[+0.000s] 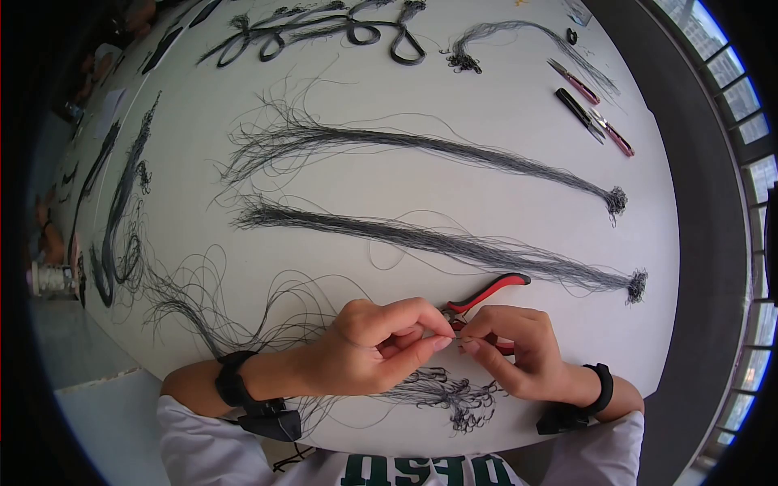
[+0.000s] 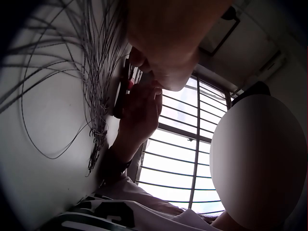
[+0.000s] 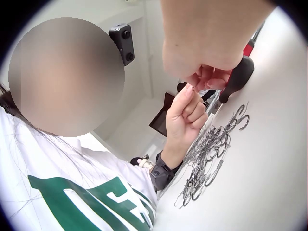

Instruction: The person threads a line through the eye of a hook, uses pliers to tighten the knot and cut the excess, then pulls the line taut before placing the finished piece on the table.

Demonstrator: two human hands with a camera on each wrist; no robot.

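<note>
Above the near side of the table, my left hand (image 1: pixel 381 344) and right hand (image 1: pixel 523 348) meet fingertip to fingertip. Both pinch a thin strand of fishing line between thumb and forefinger; the fingers cover most of it, and I cannot tell whether a hook is on it. Right behind and under the hands lie pliers (image 1: pixel 491 292) with red and black handles, partly hidden by the fingers. Below the hands sits a loose bunch of fishing hooks (image 1: pixel 470 402), also visible in the right wrist view as dark hooks (image 3: pixel 211 156). Its lines (image 1: pixel 207 312) spread out to the left beneath my forearm.
Two long bundles of line, an upper bundle (image 1: pixel 454 147) and a lower bundle (image 1: pixel 429 239), lie across the table with hooks at their right ends. Coiled bundles (image 1: pixel 356 32) lie at the back. Pink-handled tools (image 1: pixel 577 85) are at the far right. Another bundle (image 1: pixel 121 194) lies left.
</note>
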